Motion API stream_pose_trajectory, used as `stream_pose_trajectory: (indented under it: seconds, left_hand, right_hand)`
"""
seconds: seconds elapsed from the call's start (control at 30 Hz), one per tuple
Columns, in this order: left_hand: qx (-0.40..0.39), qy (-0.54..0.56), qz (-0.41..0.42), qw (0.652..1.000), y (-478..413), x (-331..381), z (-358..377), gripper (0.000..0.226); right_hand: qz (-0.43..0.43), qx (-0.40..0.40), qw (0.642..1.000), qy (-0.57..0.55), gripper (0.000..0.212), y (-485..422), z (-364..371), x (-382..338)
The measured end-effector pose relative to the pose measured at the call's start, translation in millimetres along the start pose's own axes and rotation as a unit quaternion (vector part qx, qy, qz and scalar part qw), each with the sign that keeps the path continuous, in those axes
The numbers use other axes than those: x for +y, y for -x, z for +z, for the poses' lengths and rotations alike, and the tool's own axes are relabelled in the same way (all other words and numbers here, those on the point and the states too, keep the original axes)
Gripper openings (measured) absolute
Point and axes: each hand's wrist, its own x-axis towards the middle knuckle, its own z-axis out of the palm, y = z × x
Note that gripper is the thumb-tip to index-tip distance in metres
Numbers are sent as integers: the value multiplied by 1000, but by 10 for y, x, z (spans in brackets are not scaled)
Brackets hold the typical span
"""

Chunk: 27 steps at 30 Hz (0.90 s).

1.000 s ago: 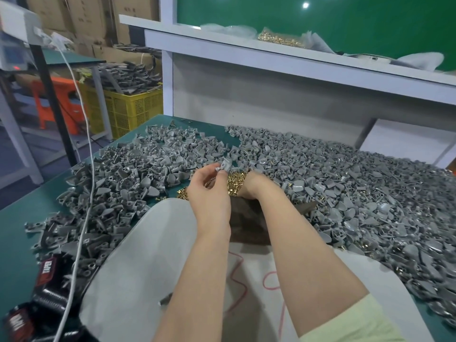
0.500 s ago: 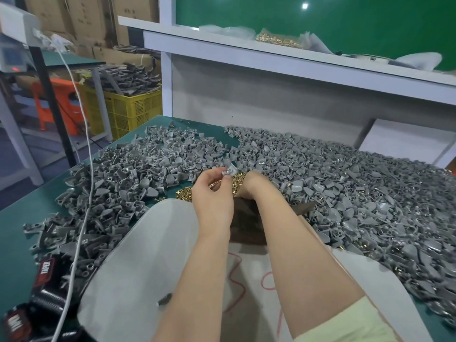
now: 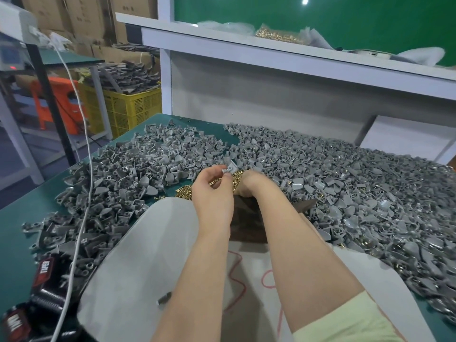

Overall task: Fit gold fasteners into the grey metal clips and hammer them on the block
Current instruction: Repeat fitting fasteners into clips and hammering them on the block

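Observation:
My left hand [image 3: 212, 193] pinches one small grey metal clip [image 3: 230, 168] between thumb and fingertips, held just above a heap of gold fasteners [image 3: 183, 194]. My right hand [image 3: 249, 185] is bent down at the wrist right beside the clip, its fingers hidden among the gold fasteners. A dark brown block [image 3: 246, 218] lies between my forearms, partly covered by them. Loose grey clips lie in a big pile on the left [image 3: 128, 174] and a larger pile on the right [image 3: 345, 181].
A pale sack [image 3: 148, 243] covers the green table's near part. A white cable [image 3: 84, 193] hangs across the left pile, with dark tape rolls [image 3: 44, 267] below it. A bag of gold fasteners [image 3: 278, 35] lies on the white shelf behind. A yellow crate [image 3: 128, 104] stands left of the table.
My left hand has shifted the clip slightly to the right, closer to my right hand. The right hand has stayed in the fasteners.

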Motion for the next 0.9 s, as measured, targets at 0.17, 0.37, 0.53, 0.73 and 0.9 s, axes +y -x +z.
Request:
stream_pose_trajectory:
  seconds: [0.17, 0.37, 0.53, 0.73, 0.9]
  left_hand:
    - [-1, -15, -2, 1000, -4, 8, -3, 17]
    - [10, -44, 13, 999, -3, 5, -4, 13]
    - [12, -40, 23, 999, -22, -17, -1, 13]
    - [12, -36, 27, 999, -37, -37, 11, 13]
    - [14, -26, 22, 999, -35, -39, 9, 15]
  right_hand:
    - [18, 39, 997, -70, 21, -39, 50, 50]
    - [32, 28, 996, -76, 33, -45, 60, 33]
    - [20, -1, 1000, -16, 38, 14, -3, -51]
    - [15, -20, 1000, -10, 40, 58, -17, -64]
    - [21, 11, 993, -118, 48, 13, 21, -100]
